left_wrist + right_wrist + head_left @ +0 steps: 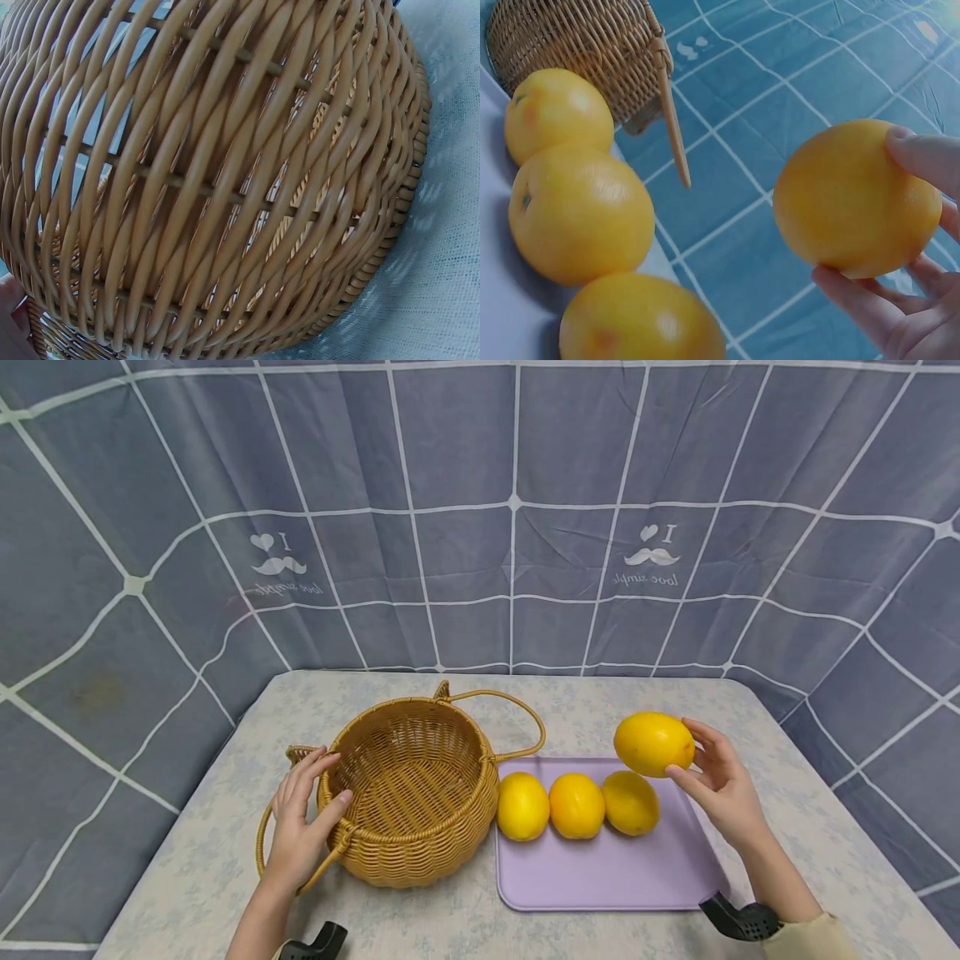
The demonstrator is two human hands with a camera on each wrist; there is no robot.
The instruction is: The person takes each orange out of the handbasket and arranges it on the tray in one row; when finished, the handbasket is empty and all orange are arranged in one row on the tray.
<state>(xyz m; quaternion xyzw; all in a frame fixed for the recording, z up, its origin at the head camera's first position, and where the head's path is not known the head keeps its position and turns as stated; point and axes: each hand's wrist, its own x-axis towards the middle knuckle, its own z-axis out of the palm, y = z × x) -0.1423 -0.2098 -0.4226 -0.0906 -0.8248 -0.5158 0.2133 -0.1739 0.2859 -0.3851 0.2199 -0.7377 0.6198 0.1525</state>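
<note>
My right hand [716, 781] holds a yellow-orange orange [654, 744] between thumb and fingertips, raised above the far right part of the lilac tray [600, 877]. Three more oranges sit in a row on that tray: a left one [522, 807], a middle one [577, 807] and a right one [632, 803]. At the left side of a round wicker basket [420, 852], my left hand [303, 822] rests on the rim with fairly straight fingers, the thumb lying over the edge. No fruit shows inside the basket. The left wrist view is mostly filled by its woven wall [210, 172].
One looped basket handle [525, 706] sticks out toward the tray's back left corner; another loop [262, 843] hangs beside my left hand. The pale patterned tabletop [420, 927] ends at a grey-blue curtain [457, 560] with white lines, behind and on both sides.
</note>
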